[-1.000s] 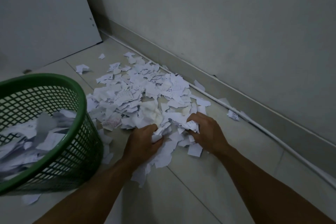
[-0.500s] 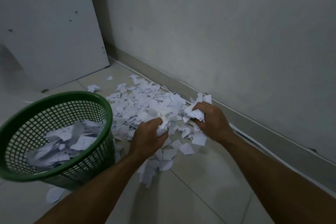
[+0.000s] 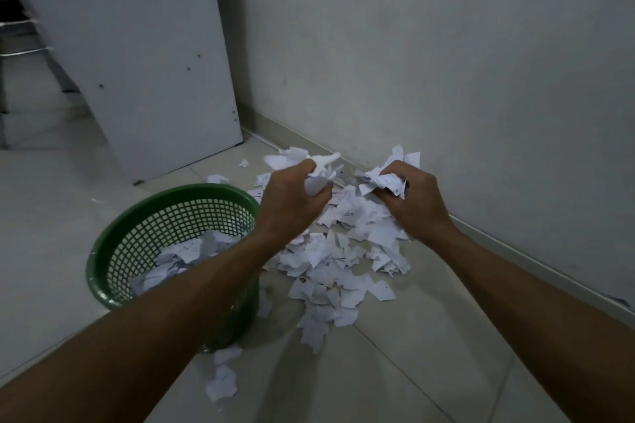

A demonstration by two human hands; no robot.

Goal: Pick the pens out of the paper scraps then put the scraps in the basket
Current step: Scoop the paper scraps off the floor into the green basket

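The left hand (image 3: 292,203) has its fingers curled round a wad of paper scraps (image 3: 319,172), and the right hand (image 3: 417,203) grips a second wad; both sets of fingertips are buried in paper. More scraps litter the floor (image 3: 429,371) below, others fill the green basket (image 3: 165,206), partly hidden behind the left forearm; no pens can be made out

Basket (image 3: 113,244) at 8 o'clock, scraps inside. Scrap pile (image 3: 336,257) on floor just right of basket, wall (image 3: 446,62) behind at 1 o'clock.
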